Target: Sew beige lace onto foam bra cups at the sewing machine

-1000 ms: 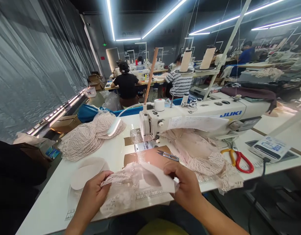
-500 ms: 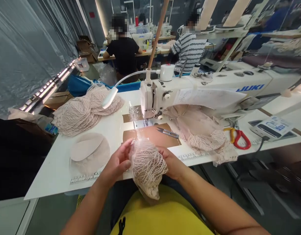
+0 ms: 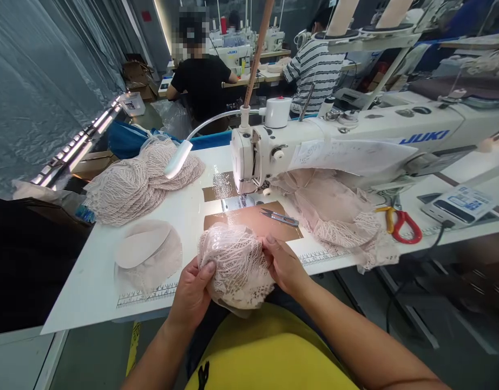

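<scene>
Both of my hands grip a rounded piece of pale pink lace (image 3: 235,262) at the table's front edge, above my yellow lap. My left hand (image 3: 192,292) is closed on its left side with the thumb on top. My right hand (image 3: 284,264) pinches its right edge. Just beyond lies a brown patch on the table with thread snips (image 3: 280,218) on it. Behind that stands the white sewing machine (image 3: 334,146), its needle head at the left.
A heap of lace pieces (image 3: 139,181) sits at the table's left, with flat oval pads (image 3: 146,252) in front. More lace (image 3: 339,216) lies under the machine arm; red and yellow scissors (image 3: 401,225) and a control box (image 3: 460,203) are at right. Other people sew at rear tables.
The lace piece went from spread flat between my hands to a rounded cup shape. My view tilted down and both hands drew closer together at the table edge.
</scene>
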A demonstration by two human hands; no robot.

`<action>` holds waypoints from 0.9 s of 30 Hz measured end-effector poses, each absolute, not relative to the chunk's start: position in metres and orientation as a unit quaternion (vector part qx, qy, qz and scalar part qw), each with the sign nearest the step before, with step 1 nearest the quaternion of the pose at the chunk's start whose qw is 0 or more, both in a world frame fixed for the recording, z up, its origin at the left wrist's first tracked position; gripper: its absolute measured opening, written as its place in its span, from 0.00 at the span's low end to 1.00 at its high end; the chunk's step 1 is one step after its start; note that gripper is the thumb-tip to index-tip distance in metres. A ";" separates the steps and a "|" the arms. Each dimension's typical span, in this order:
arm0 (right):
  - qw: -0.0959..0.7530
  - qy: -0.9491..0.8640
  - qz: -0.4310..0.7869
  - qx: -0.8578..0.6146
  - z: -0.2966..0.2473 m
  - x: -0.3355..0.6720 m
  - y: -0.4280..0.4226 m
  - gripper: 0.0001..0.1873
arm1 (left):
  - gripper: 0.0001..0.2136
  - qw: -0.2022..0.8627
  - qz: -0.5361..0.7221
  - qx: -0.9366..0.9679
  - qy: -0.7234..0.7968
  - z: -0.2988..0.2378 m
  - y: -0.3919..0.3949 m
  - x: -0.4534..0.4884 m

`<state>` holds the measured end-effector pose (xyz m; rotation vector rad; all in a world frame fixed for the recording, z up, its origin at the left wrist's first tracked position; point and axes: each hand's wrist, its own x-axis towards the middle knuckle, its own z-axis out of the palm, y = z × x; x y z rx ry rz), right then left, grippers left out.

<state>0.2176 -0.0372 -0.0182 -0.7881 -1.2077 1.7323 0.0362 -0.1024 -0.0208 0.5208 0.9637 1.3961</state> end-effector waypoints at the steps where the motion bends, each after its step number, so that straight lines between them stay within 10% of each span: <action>1: 0.426 -0.497 0.687 -0.314 -0.017 0.217 -0.039 0.20 | 0.17 0.616 0.634 0.199 0.422 -0.020 -0.101 0.041; 11: 0.546 -0.454 0.636 -0.301 -0.013 0.214 -0.037 0.11 | 0.20 0.747 0.578 0.090 0.317 -0.024 -0.098 0.045; 16: 0.475 -0.538 0.642 -0.271 -0.001 0.218 -0.034 0.12 | 0.19 0.469 0.650 0.407 0.439 -0.009 -0.097 0.011; 20: 0.369 -0.664 0.603 -0.245 0.013 0.215 -0.040 0.06 | 0.35 0.355 0.454 0.666 0.474 0.019 -0.088 0.000; 27: 0.401 -0.729 0.490 -0.261 0.023 0.213 -0.038 0.06 | 0.09 0.466 0.296 0.706 0.443 0.026 -0.078 0.018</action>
